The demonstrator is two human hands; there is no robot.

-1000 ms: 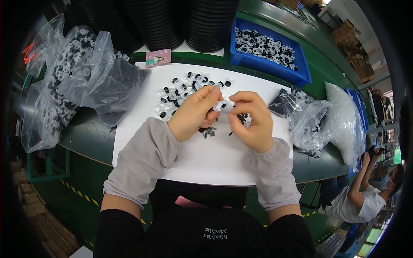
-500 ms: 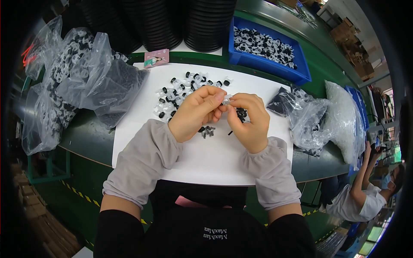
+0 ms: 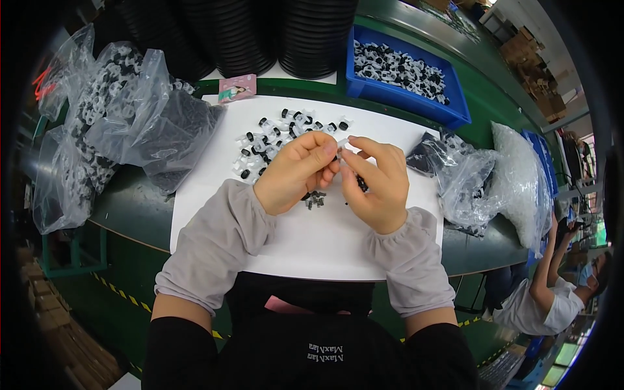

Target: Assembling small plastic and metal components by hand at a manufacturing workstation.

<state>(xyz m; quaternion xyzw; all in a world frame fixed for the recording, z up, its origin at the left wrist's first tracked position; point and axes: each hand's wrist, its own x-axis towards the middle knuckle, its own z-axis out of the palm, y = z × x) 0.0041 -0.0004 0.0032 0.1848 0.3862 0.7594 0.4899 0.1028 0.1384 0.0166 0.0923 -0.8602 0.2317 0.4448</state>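
Above the white sheet [image 3: 312,250], my two hands meet over a small white plastic part [image 3: 342,143]. My left hand [image 3: 294,170] is closed, pinching the part between thumb and fingers. My right hand [image 3: 379,179] is closed too, its fingertips against the part's right side; the fingers cover most of it. Behind my left hand lies a loose pile of white-and-black plastic parts [image 3: 260,140]. Small grey metal-looking pieces [image 3: 315,200] sit in a heap just below the hands. Tiny black pieces [image 3: 361,184] show partly behind my right hand.
A blue bin [image 3: 463,116] full of similar parts stands at the back right. Clear bags of parts [image 3: 117,123] crowd the left; more plastic bags [image 3: 517,175] lie right. Stacked black ribbed discs [image 3: 315,39] rise behind a pink card [image 3: 237,88]. A co-worker [image 3: 546,299] is far right.
My right hand's fingers have shifted slightly on the white part, with the thumb and index finger repositioned. The left hand stays nearly still.
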